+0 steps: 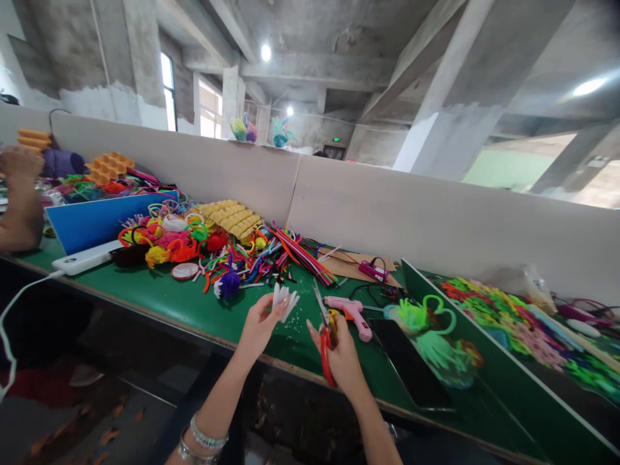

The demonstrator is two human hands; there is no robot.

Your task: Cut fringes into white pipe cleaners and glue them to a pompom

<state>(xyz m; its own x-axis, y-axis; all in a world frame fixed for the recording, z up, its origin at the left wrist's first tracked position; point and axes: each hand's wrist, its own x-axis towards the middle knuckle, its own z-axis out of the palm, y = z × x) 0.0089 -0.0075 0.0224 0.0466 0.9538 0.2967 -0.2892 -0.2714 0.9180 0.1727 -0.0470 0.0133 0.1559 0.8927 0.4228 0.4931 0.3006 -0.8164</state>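
Observation:
My left hand pinches a small bundle of white pipe-cleaner pieces whose ends fan upward above the table's front part. Just to its right, my right hand is wrapped round red-handled scissors, whose blades point up and away, apart from the white bundle. Tiny white clippings lie scattered on the green table between my hands. Beyond the scissors rests a pink glue gun on its side.
A black tablet and green fluffy pieces lie right. Colourful pipe cleaners are heaped behind. A white power strip and blue board stand left. A green divider is right; another person's arm is far left.

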